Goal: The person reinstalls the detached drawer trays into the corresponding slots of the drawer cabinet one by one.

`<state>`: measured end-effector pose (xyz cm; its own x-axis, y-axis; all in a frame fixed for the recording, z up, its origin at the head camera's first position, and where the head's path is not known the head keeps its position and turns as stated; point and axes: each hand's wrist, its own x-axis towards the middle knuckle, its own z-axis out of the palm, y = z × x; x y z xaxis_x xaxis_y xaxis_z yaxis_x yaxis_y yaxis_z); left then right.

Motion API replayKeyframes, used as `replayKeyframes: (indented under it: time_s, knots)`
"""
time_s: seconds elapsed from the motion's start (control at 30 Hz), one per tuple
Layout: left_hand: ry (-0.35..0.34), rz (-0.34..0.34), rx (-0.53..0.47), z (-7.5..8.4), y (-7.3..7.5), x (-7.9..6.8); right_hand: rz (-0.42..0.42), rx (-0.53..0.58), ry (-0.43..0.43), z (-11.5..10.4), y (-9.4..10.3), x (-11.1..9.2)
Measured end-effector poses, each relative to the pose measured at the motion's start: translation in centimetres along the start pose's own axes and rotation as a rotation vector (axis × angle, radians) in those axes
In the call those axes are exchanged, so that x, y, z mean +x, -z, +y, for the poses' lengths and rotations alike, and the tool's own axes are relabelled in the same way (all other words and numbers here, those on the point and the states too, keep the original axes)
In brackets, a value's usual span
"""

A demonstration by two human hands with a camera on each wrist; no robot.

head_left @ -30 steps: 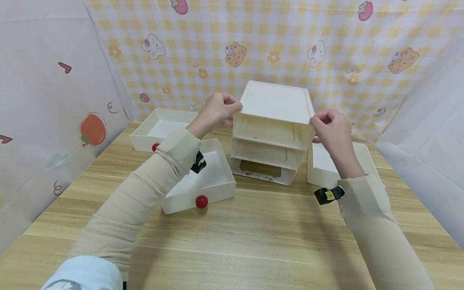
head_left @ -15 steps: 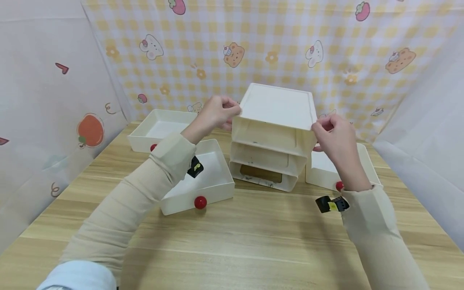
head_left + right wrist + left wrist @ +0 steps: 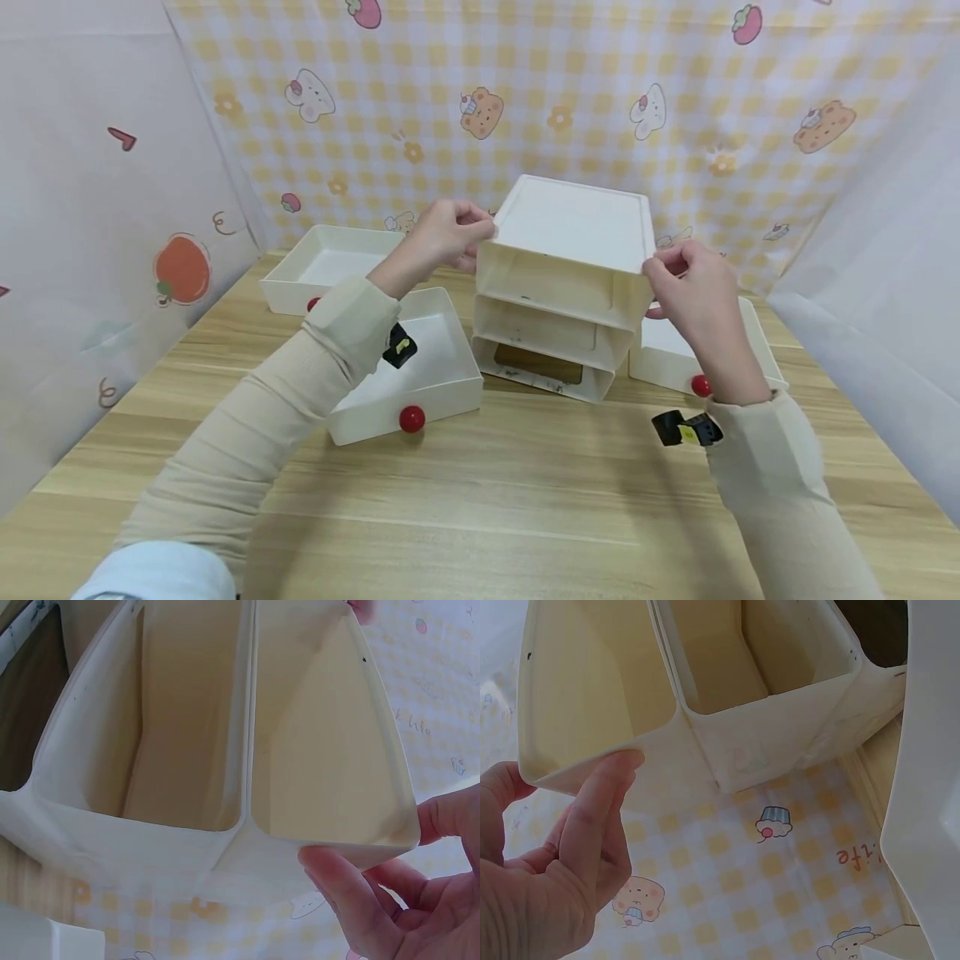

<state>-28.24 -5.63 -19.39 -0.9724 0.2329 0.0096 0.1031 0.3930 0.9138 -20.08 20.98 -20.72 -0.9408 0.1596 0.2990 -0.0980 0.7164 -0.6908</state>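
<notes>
1. Left hand (image 3: 447, 232): fingers and thumb pinch the near left corner of the topmost unit of the white drawer housing (image 3: 576, 222).
2. Right hand (image 3: 696, 287): fingers and thumb pinch the near right corner of that same unit.
3. Housing: stands at the far middle of the counter (image 3: 525, 492), between the hands; three open-fronted tiers, openings facing the near side; dark marks noted on the lowest tier's front edge.
4. Near left drawer (image 3: 450, 400): white, lies on the counter just left of the housing, set at an angle; red knob (image 3: 412, 418) on its near wall.
5. Far left drawer (image 3: 283, 297): white, beyond the near left one, partly covered by the left arm.
6. Right drawer (image 3: 660, 372): white, just right of the housing, partly covered by the right arm; red knob visible.
7. Backdrop: yellow-and-white checked cloth (image 3: 570, 75) with printed animals, hanging at the far side.
</notes>
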Motion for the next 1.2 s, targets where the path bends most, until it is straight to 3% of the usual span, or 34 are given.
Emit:
replayKeyframes:
  time_s: [0.27, 0.83, 1.2]
  knots:
    - [0.004, -0.016, 0.000, 0.0, 0.2, 0.2, -0.015, 0.022, 0.004, -0.1, 0.0, 0.0]
    - [0.011, -0.015, 0.016, 0.0, 0.1, 0.5, -0.115, 0.281, -0.045, 0.5, 1.1, 1.6]
    - [0.003, -0.012, -0.002, -0.5, 0.2, 0.6, -0.145, 0.296, -0.046, 0.9, 1.2, 1.5]
